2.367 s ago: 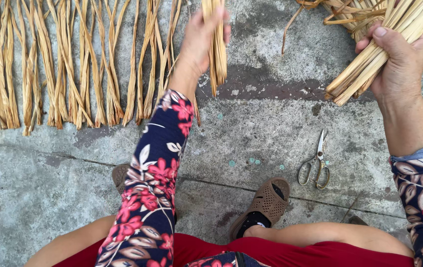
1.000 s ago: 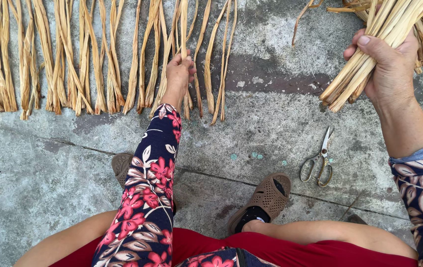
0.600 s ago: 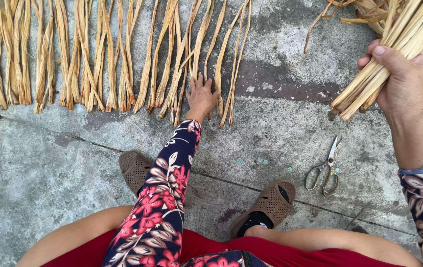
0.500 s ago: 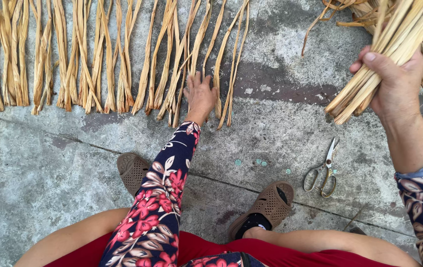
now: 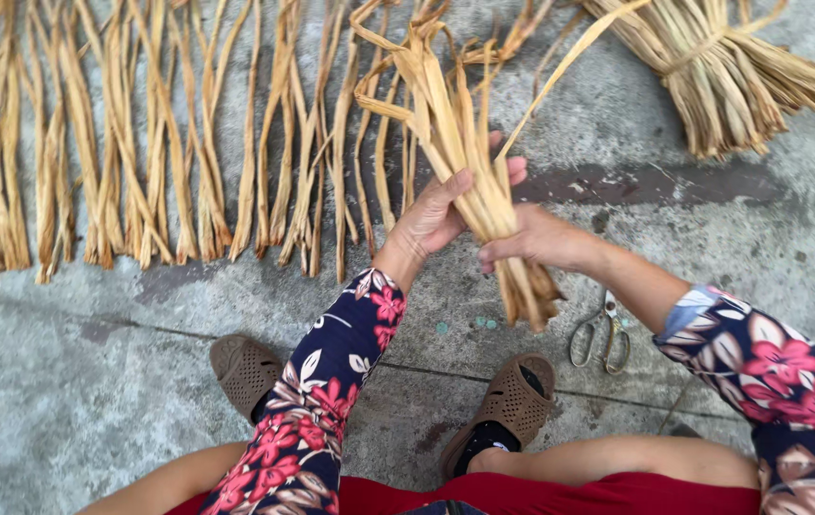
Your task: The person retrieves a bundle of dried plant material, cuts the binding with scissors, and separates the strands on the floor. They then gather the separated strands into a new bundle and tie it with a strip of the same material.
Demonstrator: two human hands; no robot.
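Both hands meet in front of me on a handful of dry straw-coloured plant strips (image 5: pixel 465 162). My right hand (image 5: pixel 533 240) grips the bundle near its lower end. Higher up, my left hand (image 5: pixel 441 212) has thumb and fingers around some of the same strips. The strips fan upward and curl at their tips. On the concrete beyond, a row of single strips (image 5: pixel 141 162) lies side by side, running from the left edge to just left of my hands.
A tied bundle of the same strips (image 5: pixel 722 72) lies at the top right. Metal scissors (image 5: pixel 601 334) rest on the concrete floor (image 5: pixel 93 381) under my right forearm. My feet in brown perforated sandals (image 5: pixel 245 370) stand below the hands.
My left hand left the laid-out row and came up to the bundle. My right hand brought the bundle from the right edge to the centre. The view shifted, showing the tied bundle.
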